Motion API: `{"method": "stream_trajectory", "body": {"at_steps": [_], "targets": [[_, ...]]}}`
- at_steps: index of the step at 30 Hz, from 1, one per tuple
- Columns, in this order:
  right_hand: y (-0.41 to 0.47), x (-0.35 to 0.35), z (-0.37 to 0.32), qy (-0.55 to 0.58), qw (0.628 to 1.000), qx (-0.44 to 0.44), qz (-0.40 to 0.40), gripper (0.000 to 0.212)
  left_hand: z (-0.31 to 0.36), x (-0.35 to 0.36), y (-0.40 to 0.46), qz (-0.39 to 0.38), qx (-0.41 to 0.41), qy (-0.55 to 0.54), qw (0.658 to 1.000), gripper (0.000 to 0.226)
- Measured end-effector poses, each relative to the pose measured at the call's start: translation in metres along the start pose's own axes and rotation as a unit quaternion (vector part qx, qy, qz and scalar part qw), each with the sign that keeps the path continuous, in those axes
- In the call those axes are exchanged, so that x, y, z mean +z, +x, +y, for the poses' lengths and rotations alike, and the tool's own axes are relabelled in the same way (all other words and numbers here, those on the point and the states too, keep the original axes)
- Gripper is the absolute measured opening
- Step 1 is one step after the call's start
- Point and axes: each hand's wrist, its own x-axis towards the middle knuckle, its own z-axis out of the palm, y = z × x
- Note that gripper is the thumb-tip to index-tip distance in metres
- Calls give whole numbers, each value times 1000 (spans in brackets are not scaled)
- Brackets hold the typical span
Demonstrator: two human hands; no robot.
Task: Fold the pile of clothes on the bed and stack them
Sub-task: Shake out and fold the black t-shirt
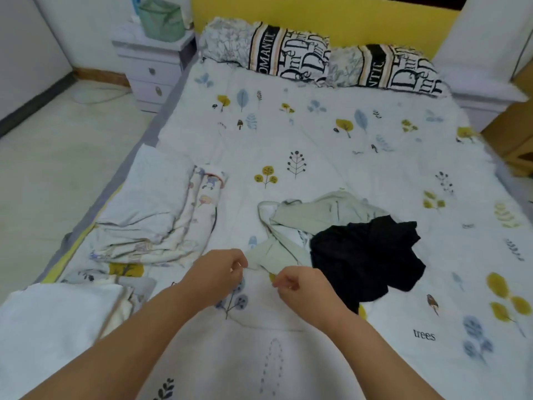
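A crumpled pale green garment [314, 217] lies in the middle of the bed, with a black garment [366, 255] bunched on its right side. My left hand [219, 269] pinches the near edge of the green garment. My right hand [300, 287] pinches the same edge a little to the right. Folded light clothes [155, 215] with a cartoon print lie at the left side of the bed. A folded white piece [57, 321] sits at the near left corner.
The bed cover [317, 145] is white with leaf and tree prints. Two patterned pillows [288, 50] lean against the yellow headboard. A white nightstand [153, 67] with a green bag stands at the far left, and tiled floor runs along the left.
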Motion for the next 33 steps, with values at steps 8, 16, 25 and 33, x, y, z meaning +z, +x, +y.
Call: {"method": "stream_trajectory", "body": {"at_steps": [8,16,25,33], "targets": [[-43,-58,82,-44,994,98,31,24,73,51,10,-24,51,25,998,19],[-38,-107,170,-95,978,174,59,27,126,116,65,5,46,123,991,30],[20,-117,232,-190,967,166,45,71,161,172,135,-13,33,249,968,80],[58,-86,262,-236,962,140,2,90,143,207,153,-95,59,286,952,57]]}}
